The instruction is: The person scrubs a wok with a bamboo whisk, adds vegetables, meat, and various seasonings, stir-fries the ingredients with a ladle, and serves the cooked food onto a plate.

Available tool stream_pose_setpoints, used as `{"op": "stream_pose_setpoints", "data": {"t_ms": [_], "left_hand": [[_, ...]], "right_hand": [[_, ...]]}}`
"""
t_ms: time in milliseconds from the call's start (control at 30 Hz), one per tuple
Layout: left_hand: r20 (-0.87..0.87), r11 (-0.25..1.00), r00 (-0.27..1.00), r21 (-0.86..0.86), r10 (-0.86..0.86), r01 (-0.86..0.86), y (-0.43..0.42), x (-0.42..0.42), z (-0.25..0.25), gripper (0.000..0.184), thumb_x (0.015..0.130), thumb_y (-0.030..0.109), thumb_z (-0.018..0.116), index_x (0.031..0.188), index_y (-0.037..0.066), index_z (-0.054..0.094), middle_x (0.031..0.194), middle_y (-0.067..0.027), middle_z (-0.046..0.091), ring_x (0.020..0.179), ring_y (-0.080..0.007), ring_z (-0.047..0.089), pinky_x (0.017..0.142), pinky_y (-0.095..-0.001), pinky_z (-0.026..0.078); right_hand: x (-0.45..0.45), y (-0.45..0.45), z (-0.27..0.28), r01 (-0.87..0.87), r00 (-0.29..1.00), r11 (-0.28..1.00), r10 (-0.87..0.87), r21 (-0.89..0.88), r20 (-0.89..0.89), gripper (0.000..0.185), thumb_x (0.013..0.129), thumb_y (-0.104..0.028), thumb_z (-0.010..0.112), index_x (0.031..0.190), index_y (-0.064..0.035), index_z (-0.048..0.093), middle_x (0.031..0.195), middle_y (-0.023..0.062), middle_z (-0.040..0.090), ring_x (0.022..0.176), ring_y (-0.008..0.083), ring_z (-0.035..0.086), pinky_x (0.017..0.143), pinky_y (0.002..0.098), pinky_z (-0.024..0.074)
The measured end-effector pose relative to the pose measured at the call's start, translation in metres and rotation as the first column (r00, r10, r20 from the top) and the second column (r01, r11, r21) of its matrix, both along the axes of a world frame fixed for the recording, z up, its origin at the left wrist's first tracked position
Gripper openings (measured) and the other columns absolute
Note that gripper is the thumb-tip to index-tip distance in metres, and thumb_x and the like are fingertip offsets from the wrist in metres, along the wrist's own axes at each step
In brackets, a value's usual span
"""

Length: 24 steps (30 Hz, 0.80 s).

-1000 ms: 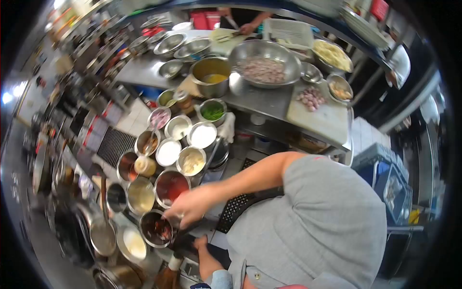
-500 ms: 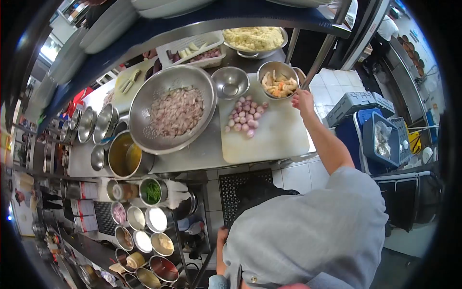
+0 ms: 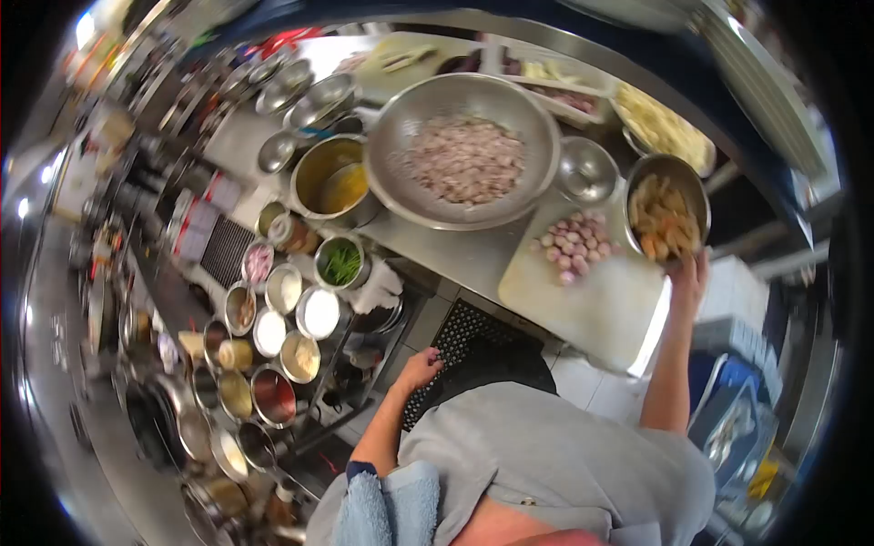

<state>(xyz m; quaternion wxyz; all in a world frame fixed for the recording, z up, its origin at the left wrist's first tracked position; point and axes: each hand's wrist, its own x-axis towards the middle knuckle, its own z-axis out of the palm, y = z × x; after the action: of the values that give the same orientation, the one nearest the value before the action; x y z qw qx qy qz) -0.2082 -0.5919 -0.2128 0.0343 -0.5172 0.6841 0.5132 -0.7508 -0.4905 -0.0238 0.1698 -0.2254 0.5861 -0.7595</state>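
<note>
At the cutting board's far right corner, my right hand (image 3: 689, 273) grips the near rim of a metal bowl (image 3: 705, 202). The bowl is tilted toward me, with pale and orange pieces inside, blurred and too unclear to name. Peeled shallots (image 3: 574, 246) lie in a heap on the white cutting board (image 3: 583, 314), left of the bowl. My left hand (image 3: 421, 367) is in front of my body, away from the counter, its fingers curled and nothing visible in them.
A large metal colander (image 3: 391, 164) of chopped shallots or onions stands left of the board. Beside it are a small steel bowl (image 3: 585, 170) and a deep pot (image 3: 319, 205) with yellow liquid. Several ingredient containers, one with chopped greens (image 3: 340, 262), stand lower left. A shelf edge (image 3: 583, 41) overhangs the counter.
My view has turned, shifting the counter to the right. My right hand now holds the bowl from its near side, and the bowl is more tilted. My left hand has come forward from my side.
</note>
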Motion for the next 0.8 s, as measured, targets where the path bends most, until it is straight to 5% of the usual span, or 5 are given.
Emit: {"op": "stream_pose_setpoints", "data": {"t_ms": [133,333,600,700,800], "left_hand": [[-0.205,1.0,0.979,-0.025,-0.011,0.006,0.008,0.0,0.075,0.036,0.09,0.026,0.061,0.12,0.004,0.06,0.11,-0.013,0.067,0.102,-0.0224,0.063,0.087,-0.0354,0.052],[-0.717,0.697,0.258,0.419,0.647,-0.582,0.059,0.062,0.208,0.039,0.098,0.03,0.053,0.121,0.0,0.057,0.118,-0.0109,0.061,0.106,-0.0195,0.06,0.079,-0.0341,0.058],[-0.672,-0.127,-0.272,0.258,0.689,-0.958,0.311,0.21,0.277,0.027,0.082,0.011,0.064,0.106,-0.001,0.061,0.087,-0.0053,0.065,0.07,-0.013,0.065,0.056,-0.0283,0.057],[-0.661,-0.572,-0.485,0.102,0.572,-0.814,0.422,0.227,0.32,0.017,0.08,0.005,0.062,0.097,0.001,0.064,0.082,-0.0034,0.065,0.067,-0.0108,0.064,0.055,-0.0237,0.054],[-0.678,-0.792,-0.498,-0.21,0.54,-0.573,0.513,0.249,0.36,0.012,0.082,0.002,0.059,0.093,0.001,0.063,0.082,-0.0029,0.063,0.069,-0.0101,0.064,0.053,-0.0244,0.057]], "right_hand": [[0.079,-0.037,0.074,-0.247,0.964,0.958,0.259,0.147,-0.066,0.027,0.088,-0.012,0.056,0.114,-0.0025,0.054,0.086,0.0041,0.059,0.063,0.0099,0.057,0.043,0.0247,0.0459],[0.266,-0.155,0.042,-0.995,0.079,0.061,0.97,0.084,0.228,0.017,0.083,-0.013,0.062,0.084,-0.0079,0.046,0.076,0.0066,0.059,0.046,0.0121,0.055,0.032,0.0227,0.0439],[0.659,-0.083,0.073,-0.478,-0.821,-0.874,0.48,0.086,0.308,0.014,0.092,-0.017,0.056,0.094,-0.0047,0.05,0.074,0.0044,0.057,0.048,0.0124,0.056,0.036,0.0228,0.0438],[0.775,-0.003,0.109,-0.295,-0.943,-0.936,0.318,0.192,0.099,0.02,0.095,-0.023,0.056,0.103,-0.0049,0.054,0.072,0.0036,0.058,0.062,0.015,0.062,0.047,0.0246,0.0459],[0.88,0.082,0.121,-0.52,-0.757,-0.728,0.15,0.447,-0.636,0.028,0.093,-0.021,0.057,0.113,-0.0023,0.052,0.074,0.0109,0.061,0.07,0.0288,0.064,0.064,0.0385,0.0515]]}}
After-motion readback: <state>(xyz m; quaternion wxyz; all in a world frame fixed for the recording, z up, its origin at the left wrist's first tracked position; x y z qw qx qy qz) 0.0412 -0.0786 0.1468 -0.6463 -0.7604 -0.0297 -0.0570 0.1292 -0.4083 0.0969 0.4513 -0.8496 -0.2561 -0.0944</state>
